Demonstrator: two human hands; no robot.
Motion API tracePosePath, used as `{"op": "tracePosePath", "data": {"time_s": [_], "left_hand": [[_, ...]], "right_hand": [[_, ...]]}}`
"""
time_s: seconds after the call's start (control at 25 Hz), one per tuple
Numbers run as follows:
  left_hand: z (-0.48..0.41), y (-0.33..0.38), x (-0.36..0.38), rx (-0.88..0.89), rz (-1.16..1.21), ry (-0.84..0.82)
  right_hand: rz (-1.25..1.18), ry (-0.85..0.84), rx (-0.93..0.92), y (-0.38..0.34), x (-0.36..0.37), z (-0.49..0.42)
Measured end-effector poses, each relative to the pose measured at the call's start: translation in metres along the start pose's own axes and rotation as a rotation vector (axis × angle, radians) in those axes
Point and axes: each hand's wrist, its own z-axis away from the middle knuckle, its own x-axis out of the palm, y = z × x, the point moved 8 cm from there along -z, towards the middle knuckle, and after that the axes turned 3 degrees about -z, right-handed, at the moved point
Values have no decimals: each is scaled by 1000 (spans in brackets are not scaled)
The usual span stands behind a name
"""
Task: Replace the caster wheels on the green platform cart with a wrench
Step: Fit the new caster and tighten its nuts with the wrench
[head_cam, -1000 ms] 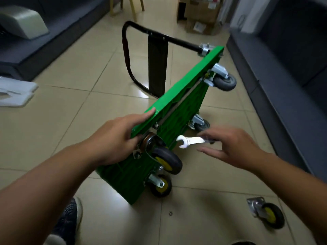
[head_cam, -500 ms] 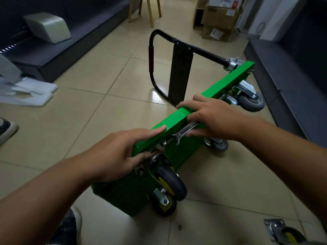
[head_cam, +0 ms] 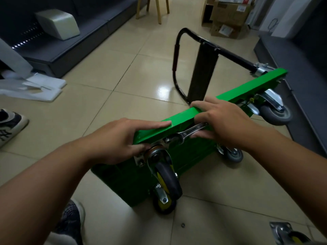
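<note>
Clearly the step in hand is working a fastener on the black caster wheel with a yellow hub point(head_cam: 168, 177), mounted at the near corner of the green platform cart point(head_cam: 177, 121). The cart stands tipped on its long side on the tiled floor, underside facing the person's right, and its black tubular handle point(head_cam: 194, 39) is folded out at its far end.

The left hand point(head_cam: 120, 138) clamps the cart's upper edge, with the fingers laid along the top and the thumb tucked beneath by the caster's mounting plate. The right hand point(head_cam: 228, 121) grasps the silver open-ended wrench point(head_cam: 191, 131). Its thumb is under the shank, and some fingers are hooked over the same upper edge. The wrench head sits at a bolt just beside the caster plate; whether it is fully seated on the flats cannot be told.

To do this well, the jaw should be pushed fully onto the nut before any force is applied, and the swing kept short, since the cart's rim crowds the shank. The left hand should brace the cart firmly against the turning force so it neither slides nor topples.

A loose spare caster with a steel plate point(head_cam: 290, 236) lies on the floor to the cart's near right, ready for fitting.
</note>
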Motion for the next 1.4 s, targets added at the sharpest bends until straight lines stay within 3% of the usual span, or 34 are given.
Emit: {"op": "tracePosePath", "data": {"time_s": [0.24,0.44,0.68,0.88,1.0,1.12,1.4], "left_hand": [[-11,-7,-14,21,-106,20],[-31,-7,-21,22,-282,179],[-43,-6,-15,15,-367,299],[-32,-3,-9,1,-308,307],[-30,-4,-9,19,-329,263],[-33,-3,-10,4,-336,222],[-34,2,-14,-59,-223,276]], "right_hand": [[-52,51,83,-4,-7,26],[-60,38,200,1,-9,39],[-347,254,436,6,-30,77],[-717,27,434,-5,17,66],[-840,-13,393,-6,32,54],[-819,-42,377,-2,34,49],[-328,122,278,-11,18,46]]}}
